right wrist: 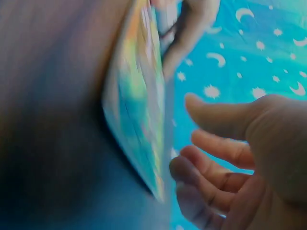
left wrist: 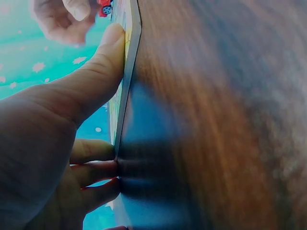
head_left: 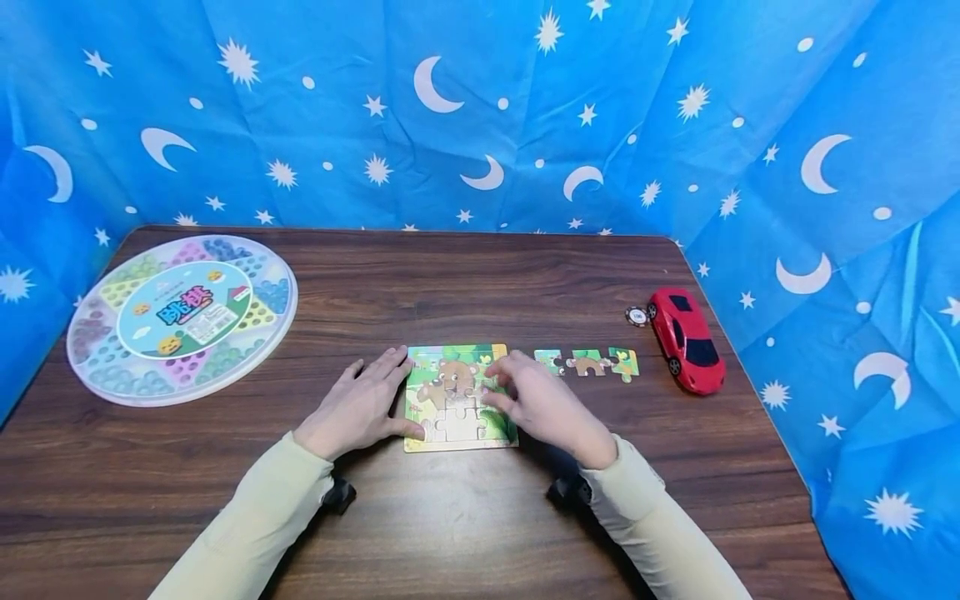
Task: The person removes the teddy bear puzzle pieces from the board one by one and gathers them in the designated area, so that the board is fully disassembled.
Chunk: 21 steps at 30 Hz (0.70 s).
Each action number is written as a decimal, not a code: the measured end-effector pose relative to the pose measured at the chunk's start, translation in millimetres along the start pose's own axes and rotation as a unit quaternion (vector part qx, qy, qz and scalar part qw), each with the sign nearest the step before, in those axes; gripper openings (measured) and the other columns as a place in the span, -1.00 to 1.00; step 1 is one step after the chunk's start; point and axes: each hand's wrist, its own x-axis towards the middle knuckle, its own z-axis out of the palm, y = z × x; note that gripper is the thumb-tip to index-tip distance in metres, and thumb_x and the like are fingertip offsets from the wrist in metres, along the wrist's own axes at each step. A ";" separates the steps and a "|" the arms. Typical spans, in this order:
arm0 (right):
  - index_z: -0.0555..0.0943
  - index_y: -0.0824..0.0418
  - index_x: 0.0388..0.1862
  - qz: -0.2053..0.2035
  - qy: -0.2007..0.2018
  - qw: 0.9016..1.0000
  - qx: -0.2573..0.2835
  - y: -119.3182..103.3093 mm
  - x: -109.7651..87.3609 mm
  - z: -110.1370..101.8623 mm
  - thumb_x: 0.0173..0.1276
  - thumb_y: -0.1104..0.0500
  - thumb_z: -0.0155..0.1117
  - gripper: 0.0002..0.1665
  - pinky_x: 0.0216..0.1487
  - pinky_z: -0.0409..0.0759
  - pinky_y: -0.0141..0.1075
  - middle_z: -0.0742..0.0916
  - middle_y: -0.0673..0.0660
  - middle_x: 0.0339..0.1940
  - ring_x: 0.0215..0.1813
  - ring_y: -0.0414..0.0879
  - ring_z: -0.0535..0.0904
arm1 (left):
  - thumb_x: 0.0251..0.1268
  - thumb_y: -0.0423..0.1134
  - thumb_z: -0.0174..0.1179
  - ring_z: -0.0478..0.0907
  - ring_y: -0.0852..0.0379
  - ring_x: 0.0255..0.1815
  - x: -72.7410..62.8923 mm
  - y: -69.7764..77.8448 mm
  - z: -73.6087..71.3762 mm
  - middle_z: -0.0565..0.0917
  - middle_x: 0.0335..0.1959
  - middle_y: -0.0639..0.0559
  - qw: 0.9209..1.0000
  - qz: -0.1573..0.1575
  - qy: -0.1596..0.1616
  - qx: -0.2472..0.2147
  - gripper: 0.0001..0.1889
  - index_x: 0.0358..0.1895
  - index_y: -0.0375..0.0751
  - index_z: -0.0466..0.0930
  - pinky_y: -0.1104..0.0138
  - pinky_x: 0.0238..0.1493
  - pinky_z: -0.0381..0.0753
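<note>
A jigsaw puzzle board (head_left: 459, 446) with a bear picture lies on the table, several of its pieces fitted and a pale gap at the lower middle. Along its left side rests my left hand (head_left: 363, 404), fingers fairly straight at the edge. In the left wrist view the thumb (left wrist: 103, 57) presses on the board's face near its rim. My right hand (head_left: 551, 408) hovers over the right part of the board. Its fingers bend loosely with nothing between them in the right wrist view, thumb (right wrist: 220, 115) apart from the fingertips.
Three loose puzzle pieces (head_left: 588, 362) lie in a row to the right of the board. Beyond them are a red toy car (head_left: 686, 340) and a poker chip (head_left: 637, 316). A round Chinese checkers box (head_left: 97, 367) sits at the left. Blue cloth (head_left: 480, 125) hangs behind the table.
</note>
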 end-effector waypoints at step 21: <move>0.46 0.27 0.32 0.053 -0.072 0.996 0.030 -16.1 23.7 30.5 0.28 0.03 0.39 -0.31 -0.17 0.49 -0.26 0.46 0.08 -0.20 -0.27 -0.16 0.37 | -0.02 0.41 0.25 0.10 -0.12 0.50 -1.3 -1.3 1.5 0.16 0.50 -0.24 1.000 0.006 0.023 -0.006 0.08 0.43 -0.34 0.26 -0.19 0.33 0.18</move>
